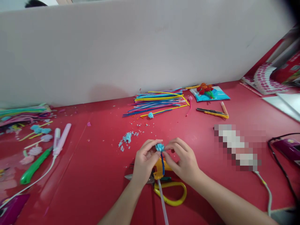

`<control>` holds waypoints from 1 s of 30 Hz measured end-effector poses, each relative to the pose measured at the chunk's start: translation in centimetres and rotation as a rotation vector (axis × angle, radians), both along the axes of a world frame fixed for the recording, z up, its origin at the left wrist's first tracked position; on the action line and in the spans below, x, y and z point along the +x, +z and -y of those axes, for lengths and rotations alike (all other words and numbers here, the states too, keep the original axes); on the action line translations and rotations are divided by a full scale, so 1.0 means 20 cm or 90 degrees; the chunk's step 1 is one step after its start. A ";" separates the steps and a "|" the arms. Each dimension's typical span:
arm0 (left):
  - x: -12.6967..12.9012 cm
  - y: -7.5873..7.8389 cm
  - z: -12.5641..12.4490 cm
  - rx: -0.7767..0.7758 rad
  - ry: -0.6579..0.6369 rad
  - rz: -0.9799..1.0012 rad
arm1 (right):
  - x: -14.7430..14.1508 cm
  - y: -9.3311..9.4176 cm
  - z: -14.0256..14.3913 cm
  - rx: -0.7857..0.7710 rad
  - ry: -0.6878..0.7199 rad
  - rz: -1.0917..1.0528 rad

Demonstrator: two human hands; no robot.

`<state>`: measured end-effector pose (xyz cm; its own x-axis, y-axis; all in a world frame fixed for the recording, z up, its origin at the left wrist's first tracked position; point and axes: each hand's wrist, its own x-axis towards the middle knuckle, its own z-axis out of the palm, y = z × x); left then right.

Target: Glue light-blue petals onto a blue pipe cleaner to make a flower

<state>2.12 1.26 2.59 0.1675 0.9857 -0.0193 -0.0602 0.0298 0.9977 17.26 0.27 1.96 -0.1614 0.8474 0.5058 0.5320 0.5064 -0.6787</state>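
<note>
Between my two hands is a small light-blue pipe-cleaner flower (159, 147) with a dark blue stem (163, 164) hanging down. My left hand (147, 159) pinches the flower from its left side, thumb and fingers closed on it. From the right, my right hand (181, 157) has its thumb and fingertips pressed at the flower's edge. Under my hands lie a yellow glue gun (158, 173) with a clear glue stick (162, 201) sticking out toward me, and yellow-handled scissors (174, 203) partly hidden beneath it.
Pipe cleaners (159, 101) lie along the white partition (140, 47). Light-blue fluff scraps (127, 137) are left of my hands. A pink hair straightener (62, 139) and a green-handled tool (36, 165) lie at left. Pliers (212, 112) and a blurred-out white object with a cord (263, 181) are at right.
</note>
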 end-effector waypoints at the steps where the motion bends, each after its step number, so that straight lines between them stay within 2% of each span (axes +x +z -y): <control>1: 0.00 0.00 0.00 0.001 0.004 0.002 | 0.00 0.00 0.00 0.000 0.001 0.000; 9: -0.01 -0.04 0.00 0.012 -0.016 0.014 | 0.00 -0.03 0.00 0.012 0.008 0.010; 18: 0.00 -0.03 0.00 0.000 -0.015 0.021 | 0.00 -0.02 -0.01 0.011 0.011 0.006; 25: -0.01 -0.05 -0.01 -0.017 -0.021 0.025 | 0.00 0.00 -0.01 -0.052 0.002 -0.033; 30: 0.00 -0.03 -0.01 -0.024 -0.017 0.012 | 0.00 0.01 -0.02 -0.104 0.003 -0.058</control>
